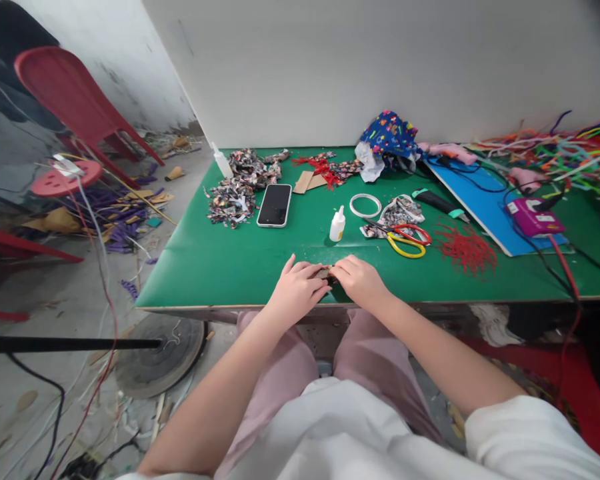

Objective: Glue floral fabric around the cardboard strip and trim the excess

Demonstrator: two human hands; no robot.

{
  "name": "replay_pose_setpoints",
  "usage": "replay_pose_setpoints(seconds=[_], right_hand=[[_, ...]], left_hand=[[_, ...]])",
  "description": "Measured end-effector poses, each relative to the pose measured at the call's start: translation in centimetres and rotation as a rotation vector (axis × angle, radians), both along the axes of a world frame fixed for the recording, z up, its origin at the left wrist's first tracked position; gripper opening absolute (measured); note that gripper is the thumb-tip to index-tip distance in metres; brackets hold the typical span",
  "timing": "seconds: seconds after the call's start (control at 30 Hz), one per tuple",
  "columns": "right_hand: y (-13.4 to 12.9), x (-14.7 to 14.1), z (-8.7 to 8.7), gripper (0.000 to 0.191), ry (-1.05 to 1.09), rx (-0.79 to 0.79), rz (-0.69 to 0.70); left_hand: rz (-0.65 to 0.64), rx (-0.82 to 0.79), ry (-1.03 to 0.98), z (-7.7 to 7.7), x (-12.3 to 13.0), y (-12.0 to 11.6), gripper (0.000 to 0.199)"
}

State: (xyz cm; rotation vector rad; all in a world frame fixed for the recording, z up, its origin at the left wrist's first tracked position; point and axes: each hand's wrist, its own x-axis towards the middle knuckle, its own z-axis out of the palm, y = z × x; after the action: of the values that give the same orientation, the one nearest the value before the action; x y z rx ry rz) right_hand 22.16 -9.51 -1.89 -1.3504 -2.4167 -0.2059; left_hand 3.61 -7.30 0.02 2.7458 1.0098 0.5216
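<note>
At the front edge of the green table, my left hand and my right hand meet over a small brown and dark piece. Both hands pinch it from either side, and the fingers cover most of it, so its kind cannot be made out. A white glue bottle stands upright just beyond my hands. To its right lie scissors with red and yellow handles, partly on a patterned cloth scrap. A white ring lies behind the bottle.
Left of centre are a phone, patterned fabric bundles and a second bottle. On the right are red threads, a cutter knife, a blue board, a purple box with cables and coloured strips.
</note>
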Motion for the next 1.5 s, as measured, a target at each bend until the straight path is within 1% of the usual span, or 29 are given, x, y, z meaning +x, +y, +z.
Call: replay_pose_setpoints(seconds=[0.07,0.13,0.23,0.3,0.33,0.37,0.4,0.47,0.5,0.53,0.63,0.7,0.77,0.93,1.07,1.2,1.3,1.5], right_hand=[[0.0,0.5,0.6,0.022,0.095,-0.001,-0.015],[0.7,1.2,1.5,0.02,0.256,0.017,-0.084],[3.0,2.5,2.8,0.022,0.508,0.04,-0.247],[5.0,3.0,3.3,0.032,0.624,0.008,-0.312],[6.0,3.1,3.4,0.038,0.654,-0.019,-0.32],[6.8,3.1,3.3,0.042,0.67,-0.04,-0.331],[7.6,2.9,3.2,0.044,0.674,-0.048,-0.336],[8.6,2.5,2.9,0.038,0.653,-0.045,-0.339],[8.9,2.2,2.7,0.034,0.635,-0.036,-0.344],[9.0,2.0,2.6,0.03,0.615,-0.027,-0.351],[9.1,1.8,2.6,0.023,0.558,-0.01,-0.363],[9.1,2.0,2.7,0.021,0.536,-0.01,-0.342],[9.2,2.2,2.8,0.019,0.52,-0.007,-0.313],[9.5,2.7,2.8,0.018,0.472,-0.013,-0.22],[9.9,3.3,2.9,0.015,0.457,-0.052,-0.135],[10.4,4.0,2.9,0.012,0.477,-0.145,-0.064],[10.7,4.5,3.1,0.01,0.475,-0.225,-0.026],[10.7,4.9,4.2,0.017,0.521,-0.378,0.061]], left_hand=[[-0.003,-0.009,0.005,0.5,0.1,-0.2,0.02],[0.012,-0.017,-0.017,0.9,0.3,-0.2,0.018],[0.07,-0.017,-0.119,1.5,1.1,0.7,0.019],[0.132,-0.026,-0.195,1.5,2.1,2.1,0.02],[0.16,-0.038,-0.211,1.5,2.8,2.9,0.026],[0.219,-0.043,-0.217,1.4,3.5,3.9,0.035],[0.271,-0.062,-0.209,1.2,4.3,4.9,0.043],[0.326,-0.088,-0.168,0.9,5.8,6.7,0.052],[0.349,-0.102,-0.149,0.8,6.5,7.5,0.052],[0.362,-0.12,-0.137,0.7,7.0,8.1,0.048],[0.35,-0.157,-0.131,0.5,7.8,9.5,0.025],[0.328,-0.168,-0.14,0.4,7.8,9.9,0.017],[0.315,-0.177,-0.156,0.4,7.7,10.1,0.014],[0.31,-0.209,-0.219,0.0,7.5,10.1,0.014],[0.309,-0.263,-0.278,-0.3,7.5,10.3,0.016],[0.284,-0.354,-0.328,-0.5,7.2,10.4,0.027],[0.279,-0.408,-0.357,-0.6,7.1,10.6,0.03],[0.249,-0.462,-0.367,-0.4,7.0,10.8,0.035]])
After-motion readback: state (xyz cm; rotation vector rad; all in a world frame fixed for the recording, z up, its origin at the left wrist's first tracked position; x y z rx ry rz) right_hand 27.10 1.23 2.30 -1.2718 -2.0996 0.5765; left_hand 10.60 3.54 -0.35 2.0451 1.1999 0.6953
